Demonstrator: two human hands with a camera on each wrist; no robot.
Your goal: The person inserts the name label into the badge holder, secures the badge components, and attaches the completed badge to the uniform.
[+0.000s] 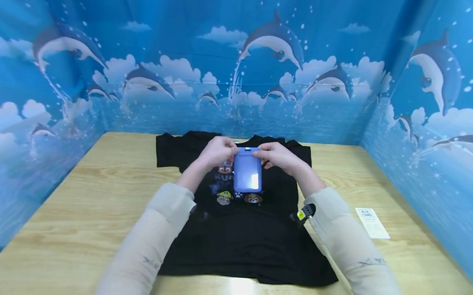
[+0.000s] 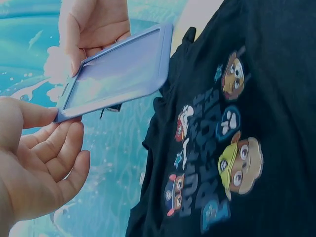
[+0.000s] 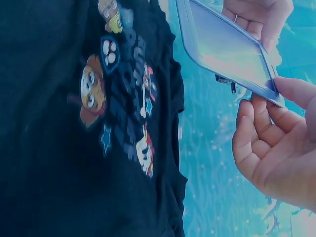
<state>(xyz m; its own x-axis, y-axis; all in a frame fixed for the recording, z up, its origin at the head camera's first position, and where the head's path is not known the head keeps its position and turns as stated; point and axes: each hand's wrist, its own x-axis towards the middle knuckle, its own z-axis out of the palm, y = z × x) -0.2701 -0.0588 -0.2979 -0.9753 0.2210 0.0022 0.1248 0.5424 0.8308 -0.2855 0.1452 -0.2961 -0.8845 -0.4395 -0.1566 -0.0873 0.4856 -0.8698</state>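
Note:
A purple-blue card holder (image 1: 248, 171) with a clear window is held up above a black T-shirt (image 1: 232, 244). My left hand (image 1: 219, 152) pinches its upper left corner between thumb and fingers. At the upper right corner my right hand (image 1: 277, 157) pinches it the same way. In the left wrist view the card holder (image 2: 116, 71) is tilted, its slotted end between the two hands. The right wrist view shows a small dark clip (image 3: 226, 83) behind the card holder. Cartoon dog prints (image 2: 242, 165) and lettering cover the shirt's chest.
A white printed card (image 1: 372, 223) lies on the wooden table (image 1: 110, 212), right of the shirt. Blue curtains (image 1: 178, 39) with dolphins and clouds stand around the back and both sides of the table.

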